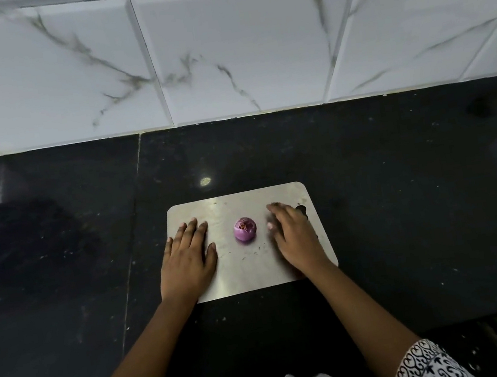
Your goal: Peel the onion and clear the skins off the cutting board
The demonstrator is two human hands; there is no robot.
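Note:
A small purple onion (245,230), smooth and shiny with a torn reddish top, stands alone in the middle of a steel cutting board (240,274). My left hand (188,258) lies flat, palm down, on the board's left edge, fingers straight, a short gap from the onion. My right hand (293,235) rests palm down on the board's right side, fingers relaxed and slightly blurred, covering part of the board's hanging hole. Neither hand touches the onion. Only tiny flecks of skin show on the board.
The board lies on a black stone counter (402,198) with a seam running down its left part. White marble-patterned wall tiles (221,48) rise behind. The counter's front edge is near my body, with patterned sleeves at the bottom.

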